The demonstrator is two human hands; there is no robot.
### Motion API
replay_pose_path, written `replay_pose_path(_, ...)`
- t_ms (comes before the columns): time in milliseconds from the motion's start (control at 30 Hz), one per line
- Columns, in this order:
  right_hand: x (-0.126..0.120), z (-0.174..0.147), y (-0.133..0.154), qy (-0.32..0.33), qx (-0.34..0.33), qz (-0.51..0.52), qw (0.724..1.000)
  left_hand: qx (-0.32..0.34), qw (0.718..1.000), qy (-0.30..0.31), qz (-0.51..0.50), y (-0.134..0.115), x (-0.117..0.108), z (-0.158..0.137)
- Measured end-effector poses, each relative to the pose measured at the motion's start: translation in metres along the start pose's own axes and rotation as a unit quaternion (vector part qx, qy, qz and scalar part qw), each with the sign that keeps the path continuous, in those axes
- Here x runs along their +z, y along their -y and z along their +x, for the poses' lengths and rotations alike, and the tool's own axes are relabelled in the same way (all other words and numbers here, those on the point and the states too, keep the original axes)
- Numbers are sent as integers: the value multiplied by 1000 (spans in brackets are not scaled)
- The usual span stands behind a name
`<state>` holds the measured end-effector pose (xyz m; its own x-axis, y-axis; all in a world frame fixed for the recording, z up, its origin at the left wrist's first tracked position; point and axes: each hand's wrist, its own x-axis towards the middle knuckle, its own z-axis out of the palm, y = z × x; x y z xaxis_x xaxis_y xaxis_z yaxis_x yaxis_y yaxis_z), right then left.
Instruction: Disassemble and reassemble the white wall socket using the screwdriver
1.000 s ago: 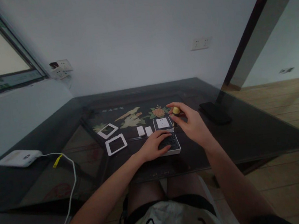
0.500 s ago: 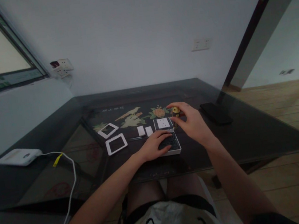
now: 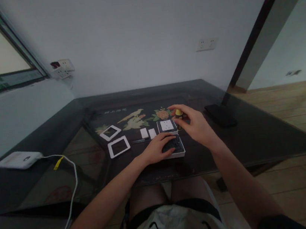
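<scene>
Left hand [image 3: 157,149] lies flat, fingers pressed down on the dark-faced socket module [image 3: 175,147] near the table's [image 3: 257,134] front edge, apparently to steady it, while right hand [image 3: 196,125] pinches a yellow-capped screwdriver [image 3: 179,114] upright just beyond it.

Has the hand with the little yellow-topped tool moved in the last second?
Barely. The right hand keeps the yellow-topped tool upright just right of the white socket face, perhaps slightly nearer it.

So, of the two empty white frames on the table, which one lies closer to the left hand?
The nearer, larger-looking white frame: it lies just left of the left hand. The other frame sits farther back and more to the left.
</scene>
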<state>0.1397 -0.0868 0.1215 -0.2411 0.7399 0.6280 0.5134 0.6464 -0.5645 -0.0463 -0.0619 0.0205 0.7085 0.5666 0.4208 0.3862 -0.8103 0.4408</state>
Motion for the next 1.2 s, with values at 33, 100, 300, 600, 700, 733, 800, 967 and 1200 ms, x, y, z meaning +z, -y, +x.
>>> replay_pose_path(33, -2, 0, 1, 24, -5, 19, 1000, 2, 1000, 0, -1, 0, 0, 0)
replay_pose_path(100, -4, 0, 2, 45, -11, 26, 999, 5, 1000, -1, 1, 1, 0, 0)
replay_pose_path(300, 5, 0, -4, -53, 18, -58, 997, -4, 1000, 6, 13, 0, -1, 0)
replay_pose_path(600, -2, -5, -19, -12, 49, 114, 992, -29, 999, 14, -18, -3, -7, 0)
replay_pose_path(700, -3, -5, -20, -53, 51, 78, 994, -29, 998, -21, -49, -4, -13, 1)
replay_pose_path(733, -3, -4, -20, -65, 51, 74, 994, -31, 997, -41, -57, -3, -15, 2)
replay_pose_path(800, -5, -2, -18, -87, 48, 87, 991, -38, 993, -87, -72, -3, -21, 4)
replay_pose_path(967, -3, 1, -13, -114, 39, 151, 981, -57, 967, -186, -163, -12, -38, 19)
replay_pose_path(1200, 22, -3, 2, -109, -6, 219, 970, -68, 916, -270, -288, -59, -60, 43)
